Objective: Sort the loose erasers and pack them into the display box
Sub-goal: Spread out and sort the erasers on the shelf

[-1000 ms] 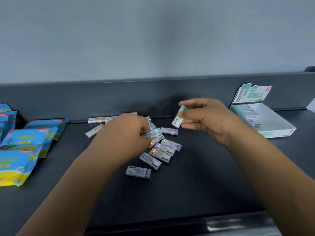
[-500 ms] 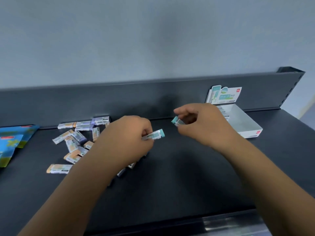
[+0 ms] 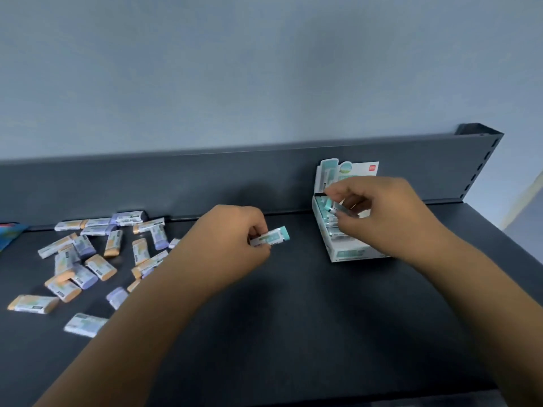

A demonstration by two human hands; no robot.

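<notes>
Over box (image 3: 349, 254), your right hand (image 3: 379, 212) pinches green eraser (image 3: 329, 204): packing step. Left hand (image 3: 232, 242) pinches second green eraser (image 3: 271, 236) near box. Next: seat first squarely in row, then second.

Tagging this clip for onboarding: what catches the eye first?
The right hand pinches a teal eraser over the white display box at the back right. At centre, the left hand holds another teal-tipped eraser; orange and purple loose erasers lie scattered at left.
</notes>
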